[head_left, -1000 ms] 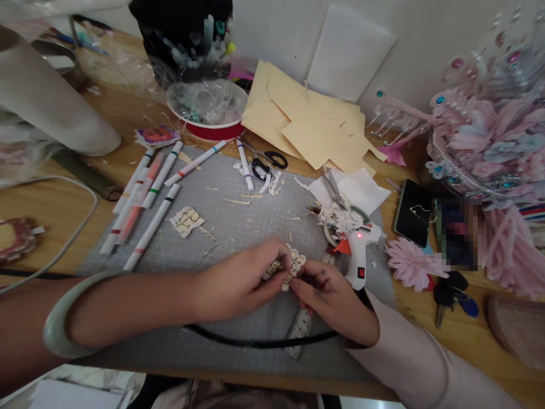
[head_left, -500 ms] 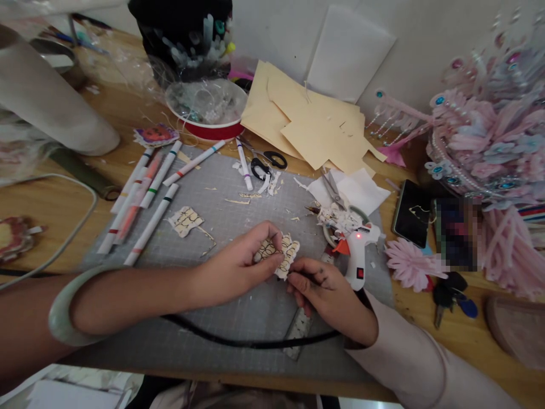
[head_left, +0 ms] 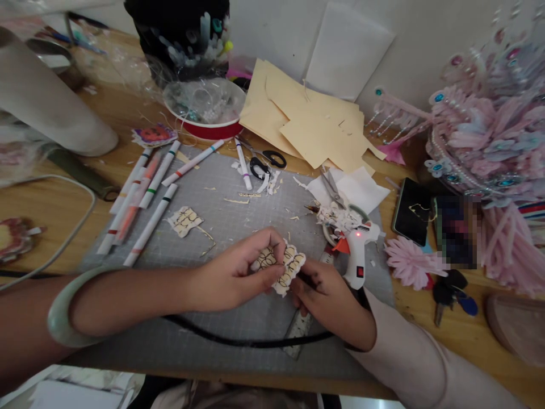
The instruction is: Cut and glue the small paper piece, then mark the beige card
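Observation:
Above a grey cutting mat point(head_left: 238, 221), my left hand point(head_left: 234, 272) pinches a small cream paper cutout point(head_left: 286, 266) with black scale-like lines. My right hand point(head_left: 327, 298) is closed beside the cutout's lower right edge, fingers curled against it; whether it holds a small tool I cannot make out. A jade bangle point(head_left: 63, 318) sits on my left wrist. A second patterned cutout point(head_left: 184, 220) lies on the mat to the left.
White markers point(head_left: 149, 193) lie at the mat's left. A white glue gun point(head_left: 357, 255) with a lit red light rests right of my hands, its black cord point(head_left: 238, 341) looping below. Scissors point(head_left: 264, 162), tan paper sheets point(head_left: 315, 128), a red-rimmed bowl point(head_left: 204, 111), a phone point(head_left: 411, 213) and a pink headdress point(head_left: 489, 147) surround the mat.
Both hands lifted the cutout slightly and turned it, then settled it a little lower and to the right; my left fingers shifted their pinch on it.

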Available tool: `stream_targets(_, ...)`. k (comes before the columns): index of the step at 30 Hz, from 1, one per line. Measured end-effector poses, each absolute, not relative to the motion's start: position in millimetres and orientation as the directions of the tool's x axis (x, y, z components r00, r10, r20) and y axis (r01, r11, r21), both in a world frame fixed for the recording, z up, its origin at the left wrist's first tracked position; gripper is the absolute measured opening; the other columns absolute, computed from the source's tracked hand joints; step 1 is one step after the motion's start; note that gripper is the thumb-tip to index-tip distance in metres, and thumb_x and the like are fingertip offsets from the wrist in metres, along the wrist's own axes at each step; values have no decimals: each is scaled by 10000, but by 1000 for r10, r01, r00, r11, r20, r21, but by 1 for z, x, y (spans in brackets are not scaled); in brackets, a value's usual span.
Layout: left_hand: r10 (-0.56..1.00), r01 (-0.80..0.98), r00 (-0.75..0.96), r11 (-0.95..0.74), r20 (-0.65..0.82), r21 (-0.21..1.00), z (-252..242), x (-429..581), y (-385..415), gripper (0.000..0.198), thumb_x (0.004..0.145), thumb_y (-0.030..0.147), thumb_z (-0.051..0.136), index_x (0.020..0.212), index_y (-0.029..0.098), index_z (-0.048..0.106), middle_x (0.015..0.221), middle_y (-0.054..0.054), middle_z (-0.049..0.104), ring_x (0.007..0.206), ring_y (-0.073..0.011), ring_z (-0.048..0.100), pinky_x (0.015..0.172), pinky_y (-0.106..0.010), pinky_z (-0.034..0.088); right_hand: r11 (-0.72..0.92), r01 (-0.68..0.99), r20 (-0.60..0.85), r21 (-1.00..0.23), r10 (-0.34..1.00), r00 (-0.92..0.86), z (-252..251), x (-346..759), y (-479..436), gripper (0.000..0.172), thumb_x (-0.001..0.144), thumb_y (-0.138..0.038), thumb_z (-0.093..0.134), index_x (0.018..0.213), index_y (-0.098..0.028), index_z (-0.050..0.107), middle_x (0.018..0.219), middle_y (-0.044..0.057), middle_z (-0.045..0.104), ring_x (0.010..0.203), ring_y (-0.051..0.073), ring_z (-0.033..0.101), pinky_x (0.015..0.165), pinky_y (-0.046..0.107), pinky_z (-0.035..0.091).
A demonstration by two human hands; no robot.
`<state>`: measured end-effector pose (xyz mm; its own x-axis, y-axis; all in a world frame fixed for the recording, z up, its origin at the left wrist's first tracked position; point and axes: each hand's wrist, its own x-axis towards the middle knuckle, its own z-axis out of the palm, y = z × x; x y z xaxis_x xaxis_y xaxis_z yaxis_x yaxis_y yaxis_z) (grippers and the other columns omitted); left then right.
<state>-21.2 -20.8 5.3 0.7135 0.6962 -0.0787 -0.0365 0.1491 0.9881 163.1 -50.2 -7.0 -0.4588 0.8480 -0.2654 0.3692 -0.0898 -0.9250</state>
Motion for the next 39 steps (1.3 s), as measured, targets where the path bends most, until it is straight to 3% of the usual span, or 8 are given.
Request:
stream_targets(5, 712, 26, 701, -54, 20, 998, 6, -24, -19, 42, 856, 166, 400, 834, 192, 376, 733, 37, 431, 613, -76, 413, 556, -181, 373, -76, 307, -231, -949, 829, -510, -4, 163, -51, 115, 827, -218, 465, 738, -170, 520, 595, -35, 465, 458, 52, 422, 403, 141, 356)
stream_targets(10, 746, 190, 663, -257, 69, 948, 8, -23, -17, 57, 828, 127, 407, 829, 184, 409, 760, 25, 471, 653, -87, 438, 593, -195, 371, -334, 170, -373, -927, 779, -504, -1, 164, -50, 206, 816, -342, 509, 726, -157, 510, 606, -30, 481, 455, 46, 421, 398, 143, 362)
stream_targets(21, 755, 282, 655, -279, 28, 918, 7, -22, -18, 24, 845, 175, 400, 850, 198, 407, 781, 22, 504, 681, -103, 478, 595, -209, 379, -452, 72, -424, -889, 752, -505, -1, 166, -49, 283, 772, -438, 570, 773, -161, 516, 629, -31, 498, 457, 38, 431, 395, 139, 363)
stream_targets(26, 750, 312, 661, -285, 9, 906, 7, -23, -18, 30, 842, 175, 413, 844, 201, 397, 768, 33, 498, 612, -85, 452, 538, -192, 361, -432, 69, -403, -899, 755, -518, -1, 167, -48, 254, 788, -400, 561, 753, -152, 518, 630, -31, 495, 462, 32, 428, 399, 132, 355)
stream_targets(32, 755, 313, 655, -303, 27, 900, 7, -20, -19, 31, 841, 173, 415, 839, 199, 399, 794, 24, 520, 700, -102, 500, 615, -209, 387, -416, 163, -440, -895, 760, -478, 5, 162, -48, 238, 785, -380, 544, 704, -163, 491, 566, -51, 443, 435, 42, 388, 384, 150, 338)
stream_targets(39, 722, 316, 692, -285, -14, 905, 5, -19, -21, 31, 842, 193, 419, 871, 196, 410, 791, 21, 508, 659, -99, 479, 578, -204, 376, -314, 195, -369, -929, 819, -440, 6, 158, -50, 184, 763, -265, 535, 641, -161, 445, 547, -64, 370, 461, 33, 316, 398, 145, 269)
